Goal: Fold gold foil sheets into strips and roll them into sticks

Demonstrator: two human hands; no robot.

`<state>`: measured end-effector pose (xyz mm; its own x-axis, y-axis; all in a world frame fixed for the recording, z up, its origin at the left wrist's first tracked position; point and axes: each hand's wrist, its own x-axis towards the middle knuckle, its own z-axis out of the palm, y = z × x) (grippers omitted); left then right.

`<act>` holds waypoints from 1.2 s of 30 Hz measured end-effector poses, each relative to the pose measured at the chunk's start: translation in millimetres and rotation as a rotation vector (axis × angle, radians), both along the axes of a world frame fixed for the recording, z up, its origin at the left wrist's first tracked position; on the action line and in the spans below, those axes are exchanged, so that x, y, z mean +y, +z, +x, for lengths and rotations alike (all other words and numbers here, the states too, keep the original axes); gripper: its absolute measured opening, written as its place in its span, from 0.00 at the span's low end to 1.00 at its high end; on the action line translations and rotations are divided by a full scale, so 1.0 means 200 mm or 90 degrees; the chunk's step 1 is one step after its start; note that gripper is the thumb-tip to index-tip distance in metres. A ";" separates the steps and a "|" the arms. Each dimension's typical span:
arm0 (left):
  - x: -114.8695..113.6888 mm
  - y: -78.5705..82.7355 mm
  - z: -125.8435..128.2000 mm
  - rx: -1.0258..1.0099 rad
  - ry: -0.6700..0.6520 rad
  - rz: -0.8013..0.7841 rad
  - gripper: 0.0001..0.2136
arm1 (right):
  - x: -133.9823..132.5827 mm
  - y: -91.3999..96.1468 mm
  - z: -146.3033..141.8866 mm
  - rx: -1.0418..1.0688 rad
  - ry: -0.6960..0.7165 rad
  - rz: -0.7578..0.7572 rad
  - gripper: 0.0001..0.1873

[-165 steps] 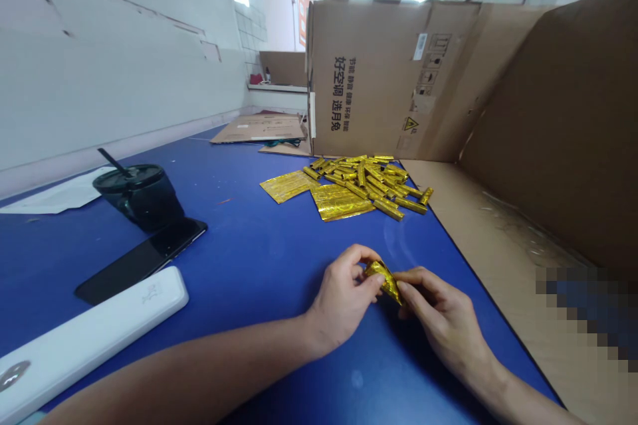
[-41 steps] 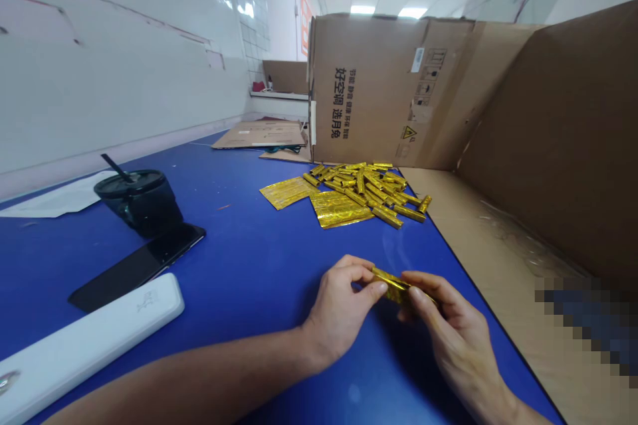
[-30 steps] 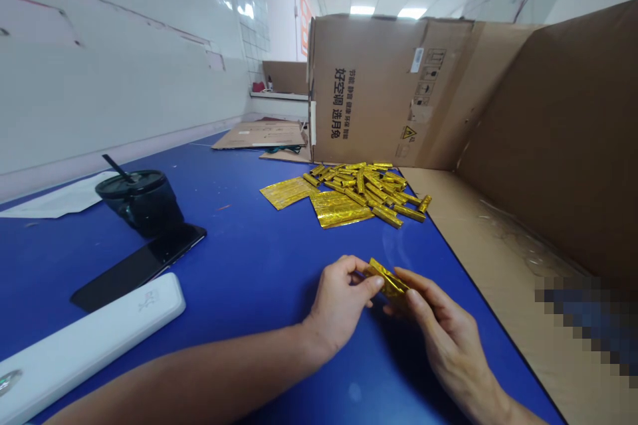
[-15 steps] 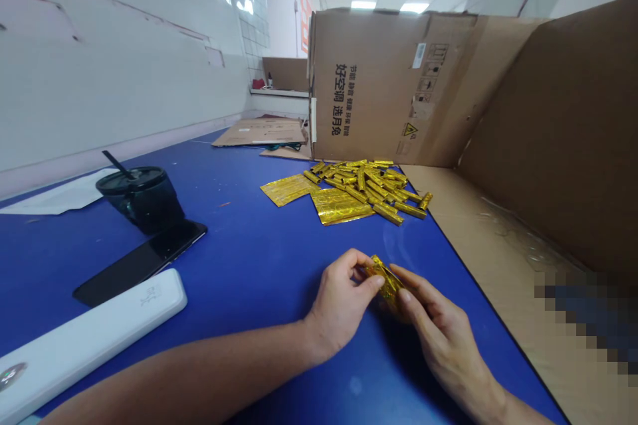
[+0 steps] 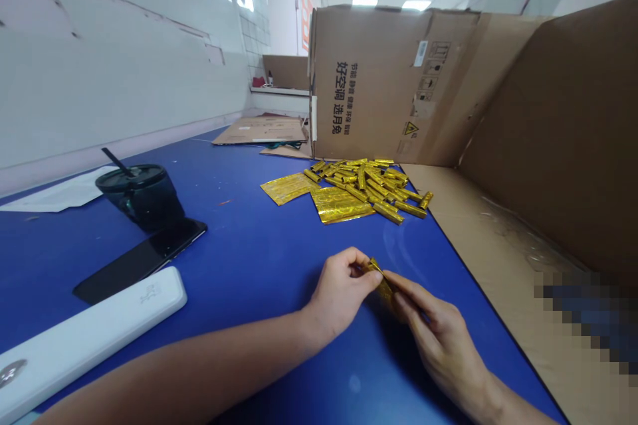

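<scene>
A small folded piece of gold holographic foil is pinched between my left hand and my right hand, just above the blue table top. Its upper end sits in my left fingertips, and its lower part runs under my right thumb and fingers. Ahead of my hands lies a heap of several gold foil rolls. Two flat gold foil sheets lie at the heap's left side, apart from my hands.
A dark lidded cup with a straw, a black phone and a long white case stand left of my hands. Cardboard box panels rise behind the heap and along the table's right edge.
The foil piece now looks narrower and more folded, tilting down to the right. My hands have drawn closer together around it. The heap and sheets have not visibly moved.
</scene>
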<state>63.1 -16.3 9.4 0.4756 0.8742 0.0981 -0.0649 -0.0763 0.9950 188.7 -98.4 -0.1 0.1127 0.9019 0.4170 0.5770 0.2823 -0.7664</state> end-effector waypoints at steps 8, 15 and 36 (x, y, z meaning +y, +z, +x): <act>-0.01 0.04 -0.01 0.008 0.009 -0.064 0.05 | -0.02 0.00 0.02 -0.044 0.017 0.026 0.18; 0.01 0.05 0.00 -0.096 0.064 -0.153 0.08 | 0.04 0.02 0.00 0.252 -0.020 -0.071 0.20; -0.02 0.02 -0.01 0.001 -0.072 -0.034 0.09 | 0.06 0.04 0.03 0.383 0.023 -0.153 0.10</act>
<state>60.7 -20.0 13.7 0.5714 0.8191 0.0514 -0.0685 -0.0148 0.9975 194.9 -86.8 8.7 0.2323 0.9697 0.0760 0.0198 0.0734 -0.9971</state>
